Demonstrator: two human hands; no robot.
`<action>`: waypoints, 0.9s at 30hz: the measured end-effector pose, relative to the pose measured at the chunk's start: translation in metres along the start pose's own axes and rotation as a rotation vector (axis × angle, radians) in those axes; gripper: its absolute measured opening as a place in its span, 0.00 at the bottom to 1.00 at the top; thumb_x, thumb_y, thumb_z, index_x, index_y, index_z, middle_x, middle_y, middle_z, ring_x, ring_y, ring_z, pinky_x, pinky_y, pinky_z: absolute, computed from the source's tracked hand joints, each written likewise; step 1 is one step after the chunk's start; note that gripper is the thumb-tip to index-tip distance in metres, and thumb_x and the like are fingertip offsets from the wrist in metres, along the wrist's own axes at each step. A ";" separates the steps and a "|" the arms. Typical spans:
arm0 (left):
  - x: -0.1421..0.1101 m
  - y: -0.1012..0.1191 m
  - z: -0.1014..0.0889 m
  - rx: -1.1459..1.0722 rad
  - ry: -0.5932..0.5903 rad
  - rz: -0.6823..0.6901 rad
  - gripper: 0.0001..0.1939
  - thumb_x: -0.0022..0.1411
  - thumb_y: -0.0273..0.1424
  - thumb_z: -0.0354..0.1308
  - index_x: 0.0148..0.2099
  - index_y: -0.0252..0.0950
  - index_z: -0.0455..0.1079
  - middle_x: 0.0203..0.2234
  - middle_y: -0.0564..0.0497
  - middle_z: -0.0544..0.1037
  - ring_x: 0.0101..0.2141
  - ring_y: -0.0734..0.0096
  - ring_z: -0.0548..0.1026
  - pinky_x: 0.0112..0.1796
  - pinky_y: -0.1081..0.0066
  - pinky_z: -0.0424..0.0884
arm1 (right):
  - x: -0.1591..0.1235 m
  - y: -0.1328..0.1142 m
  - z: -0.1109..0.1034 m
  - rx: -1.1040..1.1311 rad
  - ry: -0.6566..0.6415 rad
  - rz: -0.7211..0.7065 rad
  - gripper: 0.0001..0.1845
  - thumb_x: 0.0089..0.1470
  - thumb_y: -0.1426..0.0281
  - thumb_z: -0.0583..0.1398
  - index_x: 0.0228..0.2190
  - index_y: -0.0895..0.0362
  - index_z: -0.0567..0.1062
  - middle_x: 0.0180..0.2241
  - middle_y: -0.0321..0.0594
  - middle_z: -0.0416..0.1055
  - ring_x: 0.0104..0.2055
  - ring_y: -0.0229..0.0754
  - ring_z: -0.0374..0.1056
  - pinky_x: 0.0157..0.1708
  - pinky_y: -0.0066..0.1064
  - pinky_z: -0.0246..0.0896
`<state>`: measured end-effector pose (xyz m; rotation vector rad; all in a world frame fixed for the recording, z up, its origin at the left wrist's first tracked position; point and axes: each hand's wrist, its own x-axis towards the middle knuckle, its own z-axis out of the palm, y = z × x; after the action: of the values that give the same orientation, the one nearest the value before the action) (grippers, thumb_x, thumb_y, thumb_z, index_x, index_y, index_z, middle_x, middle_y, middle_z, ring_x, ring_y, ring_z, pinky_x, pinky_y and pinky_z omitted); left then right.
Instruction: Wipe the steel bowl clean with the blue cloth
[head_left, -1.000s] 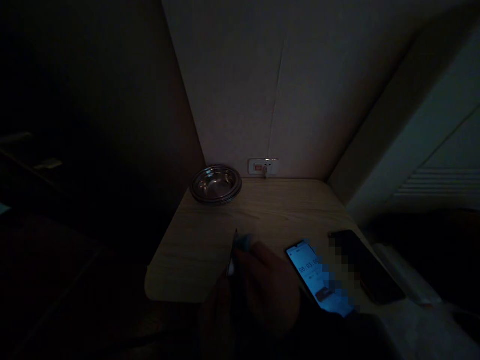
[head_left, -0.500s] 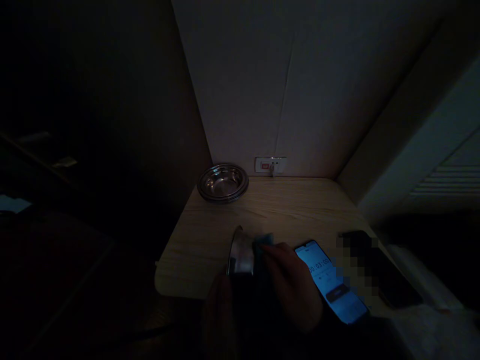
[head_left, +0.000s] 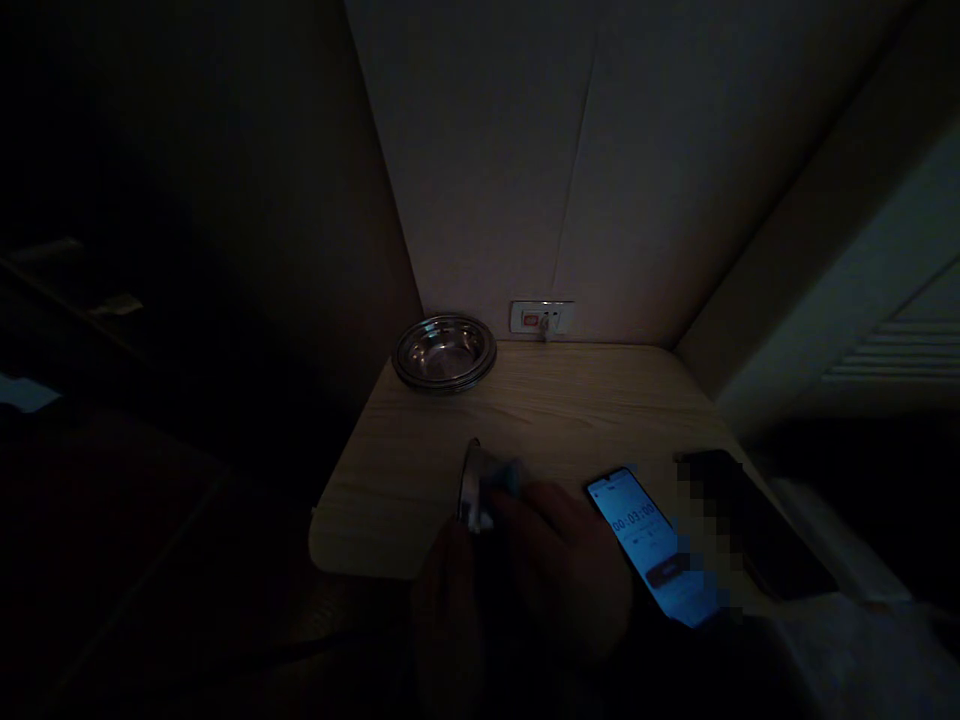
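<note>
A shiny metal bowl (head_left: 470, 485), tilted nearly edge-on, stands over the front of the wooden table. My left hand (head_left: 448, 600) is closed on its near rim. A bluish cloth (head_left: 506, 477) is pinched in my right hand (head_left: 566, 565) and lies against the side of the bowl. Much of the bowl and both sets of fingertips are lost in the dark. Beyond my hands, at the table's back left corner, is a stack of round metal bowls (head_left: 446, 355).
The wooden table (head_left: 585, 400) meets a wall with a socket and switch plate (head_left: 541, 318). To the right of my right hand lies a lit phone (head_left: 637, 530) showing a timer. A dark flat object (head_left: 757, 520) is farther right. The room is very dim.
The bowl swung from edge-on to show more of its side, then turned narrower again. My right hand with the cloth moved away from the rim and back left. The camera view shifted slightly.
</note>
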<state>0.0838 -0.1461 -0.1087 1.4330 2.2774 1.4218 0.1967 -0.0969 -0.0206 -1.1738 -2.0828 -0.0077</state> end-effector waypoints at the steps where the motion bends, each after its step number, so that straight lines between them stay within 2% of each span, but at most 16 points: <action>1: 0.000 -0.001 0.001 0.015 -0.015 0.026 0.18 0.54 0.38 0.51 0.44 0.39 0.73 0.43 0.46 0.76 0.50 0.55 0.68 0.52 0.59 0.62 | 0.004 0.000 0.000 0.001 -0.014 0.014 0.14 0.58 0.72 0.50 0.35 0.57 0.75 0.26 0.42 0.70 0.26 0.41 0.66 0.24 0.29 0.59; 5: -0.002 -0.007 0.000 0.104 -0.060 0.161 0.19 0.56 0.34 0.47 0.45 0.35 0.73 0.43 0.42 0.76 0.47 0.52 0.70 0.52 0.53 0.59 | 0.005 0.000 0.000 0.027 -0.008 0.004 0.15 0.58 0.72 0.49 0.36 0.56 0.75 0.24 0.40 0.69 0.25 0.40 0.64 0.22 0.29 0.56; 8: -0.006 -0.008 -0.003 0.156 -0.061 0.198 0.20 0.54 0.33 0.50 0.48 0.33 0.71 0.46 0.40 0.74 0.49 0.49 0.69 0.51 0.51 0.60 | 0.003 0.001 0.001 0.070 -0.046 0.016 0.13 0.57 0.72 0.50 0.37 0.57 0.74 0.26 0.41 0.70 0.26 0.40 0.65 0.24 0.28 0.57; 13: -0.007 -0.002 -0.004 0.147 -0.024 0.204 0.18 0.55 0.35 0.51 0.46 0.37 0.72 0.42 0.43 0.76 0.46 0.52 0.72 0.49 0.53 0.64 | 0.004 0.002 0.001 0.080 -0.024 -0.021 0.14 0.57 0.72 0.50 0.37 0.56 0.75 0.26 0.40 0.71 0.26 0.41 0.66 0.23 0.29 0.56; 16: -0.003 -0.003 -0.001 0.128 -0.018 0.206 0.19 0.56 0.39 0.50 0.45 0.37 0.72 0.42 0.43 0.76 0.45 0.53 0.72 0.46 0.55 0.68 | 0.005 0.000 -0.002 0.067 -0.055 0.012 0.13 0.56 0.72 0.51 0.36 0.56 0.75 0.26 0.41 0.71 0.26 0.40 0.67 0.23 0.29 0.57; 21: -0.002 -0.006 0.002 0.054 -0.007 0.198 0.19 0.56 0.41 0.49 0.43 0.36 0.73 0.38 0.43 0.78 0.40 0.56 0.75 0.42 0.56 0.70 | 0.004 0.000 -0.003 0.137 -0.091 -0.020 0.13 0.56 0.71 0.51 0.39 0.55 0.74 0.29 0.40 0.73 0.28 0.39 0.68 0.24 0.28 0.59; 24: -0.006 0.000 0.002 0.046 0.019 0.151 0.18 0.55 0.38 0.53 0.46 0.37 0.71 0.42 0.43 0.76 0.45 0.53 0.72 0.46 0.54 0.67 | 0.005 0.001 -0.002 0.135 -0.098 0.070 0.13 0.55 0.72 0.51 0.37 0.56 0.75 0.29 0.40 0.72 0.28 0.39 0.67 0.25 0.28 0.59; 27: -0.008 0.008 0.003 0.026 0.022 0.135 0.16 0.55 0.38 0.52 0.45 0.39 0.72 0.41 0.44 0.77 0.44 0.55 0.72 0.45 0.57 0.68 | 0.005 0.002 -0.001 0.156 -0.110 0.046 0.13 0.55 0.72 0.52 0.38 0.56 0.74 0.28 0.40 0.71 0.27 0.40 0.67 0.23 0.28 0.58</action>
<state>0.0949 -0.1491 -0.1079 1.6148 2.2589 1.4549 0.1969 -0.0927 -0.0176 -1.1485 -2.1095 0.2419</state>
